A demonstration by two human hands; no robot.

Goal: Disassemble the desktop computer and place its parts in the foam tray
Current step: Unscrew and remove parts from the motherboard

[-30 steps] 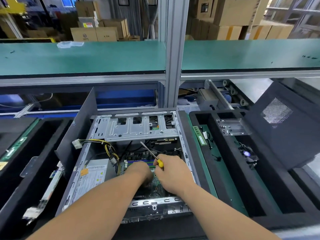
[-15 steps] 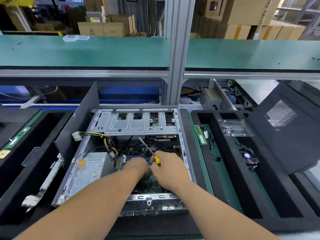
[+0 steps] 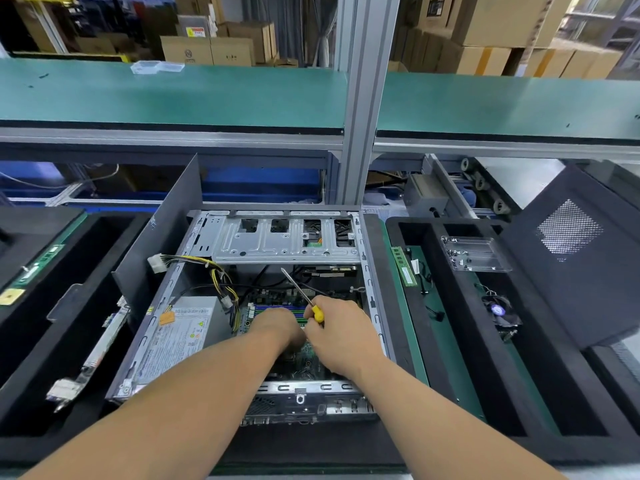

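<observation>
The desktop computer [image 3: 277, 306] lies open on the worktop between two foam trays, one to its right [image 3: 460, 341]. Both hands reach onto its motherboard [image 3: 308, 362]: the right hand [image 3: 341, 336] grips a yellow-handled screwdriver [image 3: 303, 295], the left hand [image 3: 278, 327] curls downward, its grasp hidden

Bright, even overhead light with soft shadows; wide-angle bending at the edges, distant background slightly soft.
</observation>
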